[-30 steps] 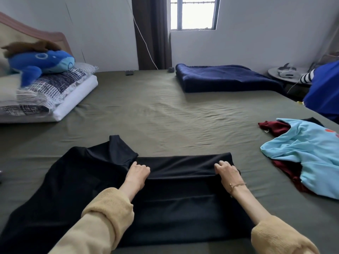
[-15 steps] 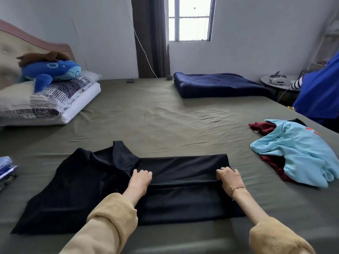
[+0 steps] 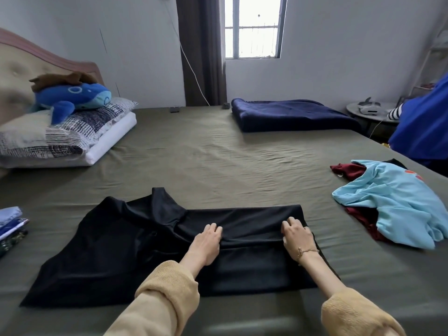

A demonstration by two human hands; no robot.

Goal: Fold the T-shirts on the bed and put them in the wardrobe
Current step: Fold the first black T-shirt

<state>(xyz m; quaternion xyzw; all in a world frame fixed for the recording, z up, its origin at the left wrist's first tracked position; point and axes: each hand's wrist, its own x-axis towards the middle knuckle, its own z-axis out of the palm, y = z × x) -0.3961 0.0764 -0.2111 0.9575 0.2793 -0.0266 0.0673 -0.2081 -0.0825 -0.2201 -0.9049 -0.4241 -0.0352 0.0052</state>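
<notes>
Under my curled fingers lay the black, smooth-knit T-shirt (image 3: 145, 251); left hand (image 3: 206, 241) and right hand (image 3: 297, 235) each gripped its folded edge.

one black T-shirt (image 3: 135, 251), two hands (image 3: 206, 241), two pillows (image 3: 60, 139)

Open olive bed (image 3: 206, 161) sheet ahead, wide and unobstructed to the far blanket (image 3: 291, 115). Right: heap of light blue and maroon shirts (image 3: 392, 204) blocks. Left edge: small folded stack (image 3: 11, 224). Pillows (image 3: 65, 139) far left.
</notes>
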